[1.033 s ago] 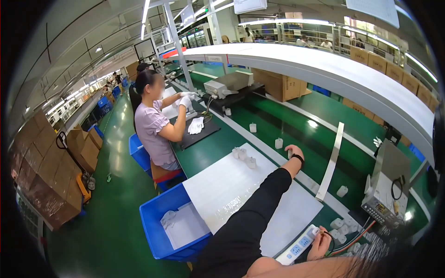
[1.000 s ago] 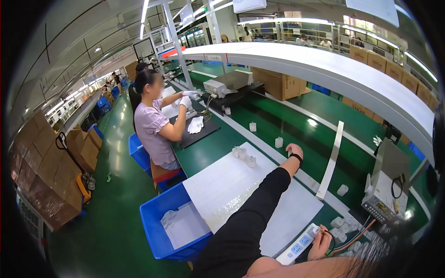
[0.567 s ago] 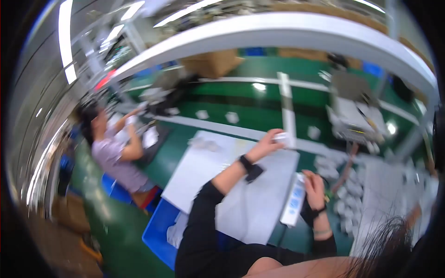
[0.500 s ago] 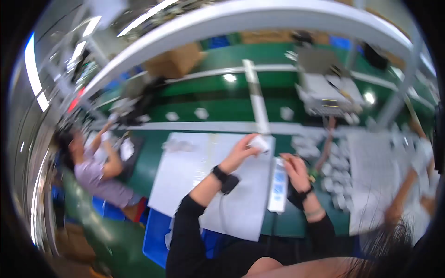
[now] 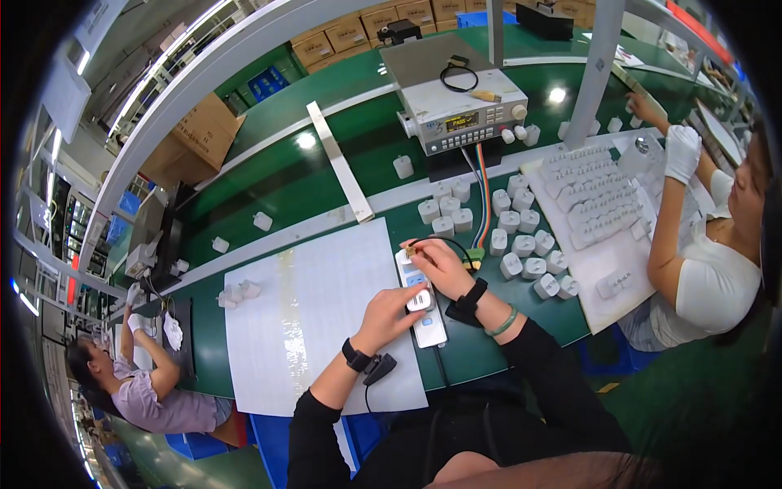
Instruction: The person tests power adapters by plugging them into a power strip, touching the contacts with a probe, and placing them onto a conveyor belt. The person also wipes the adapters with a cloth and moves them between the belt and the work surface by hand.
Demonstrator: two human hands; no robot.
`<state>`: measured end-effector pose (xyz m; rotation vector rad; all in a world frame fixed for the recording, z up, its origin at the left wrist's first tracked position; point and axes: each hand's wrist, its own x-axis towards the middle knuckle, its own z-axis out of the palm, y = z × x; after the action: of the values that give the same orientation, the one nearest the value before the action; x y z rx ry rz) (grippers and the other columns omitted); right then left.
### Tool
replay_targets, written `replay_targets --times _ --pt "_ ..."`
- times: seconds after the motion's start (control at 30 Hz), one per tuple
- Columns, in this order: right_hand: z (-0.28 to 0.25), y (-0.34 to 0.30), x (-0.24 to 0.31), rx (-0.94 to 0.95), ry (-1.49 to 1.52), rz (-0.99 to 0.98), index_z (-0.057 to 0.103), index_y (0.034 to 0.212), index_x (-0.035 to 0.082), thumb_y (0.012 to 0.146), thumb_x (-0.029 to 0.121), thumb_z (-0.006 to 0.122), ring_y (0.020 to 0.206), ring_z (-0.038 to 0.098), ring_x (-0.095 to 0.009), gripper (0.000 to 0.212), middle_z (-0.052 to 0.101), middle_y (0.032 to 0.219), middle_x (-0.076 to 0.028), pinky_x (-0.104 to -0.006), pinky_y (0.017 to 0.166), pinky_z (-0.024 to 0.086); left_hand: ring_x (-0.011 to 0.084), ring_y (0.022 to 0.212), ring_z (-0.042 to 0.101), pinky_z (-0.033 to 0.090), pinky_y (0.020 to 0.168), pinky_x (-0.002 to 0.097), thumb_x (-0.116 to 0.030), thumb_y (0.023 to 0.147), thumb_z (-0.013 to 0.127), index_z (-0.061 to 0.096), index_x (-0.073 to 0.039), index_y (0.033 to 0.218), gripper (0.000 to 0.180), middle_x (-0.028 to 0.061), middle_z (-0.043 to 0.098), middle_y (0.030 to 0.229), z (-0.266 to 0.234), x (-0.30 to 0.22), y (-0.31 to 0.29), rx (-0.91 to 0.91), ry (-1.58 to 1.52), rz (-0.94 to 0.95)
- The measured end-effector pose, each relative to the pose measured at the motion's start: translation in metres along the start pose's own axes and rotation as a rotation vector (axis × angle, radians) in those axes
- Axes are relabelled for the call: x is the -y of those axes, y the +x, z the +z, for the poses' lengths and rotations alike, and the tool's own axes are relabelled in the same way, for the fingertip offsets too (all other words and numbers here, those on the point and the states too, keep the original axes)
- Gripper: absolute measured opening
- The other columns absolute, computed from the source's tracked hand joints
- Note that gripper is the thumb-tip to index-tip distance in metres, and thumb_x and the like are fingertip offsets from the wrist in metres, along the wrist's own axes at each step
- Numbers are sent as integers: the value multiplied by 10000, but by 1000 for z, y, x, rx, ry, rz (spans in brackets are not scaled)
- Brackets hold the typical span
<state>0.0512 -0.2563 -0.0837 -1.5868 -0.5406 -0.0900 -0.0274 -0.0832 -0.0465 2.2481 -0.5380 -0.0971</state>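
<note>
My left hand (image 5: pixel 384 316) closes its fingertips on a white charger (image 5: pixel 419 301), which sits on the white power strip (image 5: pixel 432 334). Two dark slots show in the charger's upper face. Just beyond it, my right hand (image 5: pixel 445 269) pinches the metal plug (image 5: pixel 410 252) of a black cable over the strip's far end. That cable arches over the right hand toward a green connector piece (image 5: pixel 475 257) with coloured wires. The strip lies between a white sheet (image 5: pixel 326 326) on the left and rows of white chargers (image 5: pixel 511 221) on the right.
A bench test instrument (image 5: pixel 466 110) with a lit screen stands at the back, a coiled cable (image 5: pixel 459 77) on top. A few chargers (image 5: pixel 239 292) lie on the sheet's left side. Co-workers sit at left (image 5: pixel 167 399) and right (image 5: pixel 709 277), the right one beside a charger-filled board (image 5: pixel 595 269).
The view has turned and sharpened. My left hand has brought the charger from above the sheet onto the power strip. My right hand stays by the strip's far end, now closer to the left.
</note>
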Motion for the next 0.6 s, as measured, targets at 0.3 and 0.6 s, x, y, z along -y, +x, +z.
replay_targets --times 0.3,0.6 --pt "-5 9 11 61 -211 -49 614 1072 -3 896 145 596 808 584 -220 230 587 988 -107 -294 752 477 225 1065 600 446 895 309 -152 765 721 580 -92 1235 494 83 634 1177 -27 25 10 -88 -230 -55" --pt "-3 35 73 -145 -135 -274 631 950 -6 895 118 563 823 590 -286 151 616 919 -132 -348 745 474 217 960 622 481 778 312 -169 774 727 615 -67 1171 425 90 656 1090 10 63 55 -201 -255 -165"
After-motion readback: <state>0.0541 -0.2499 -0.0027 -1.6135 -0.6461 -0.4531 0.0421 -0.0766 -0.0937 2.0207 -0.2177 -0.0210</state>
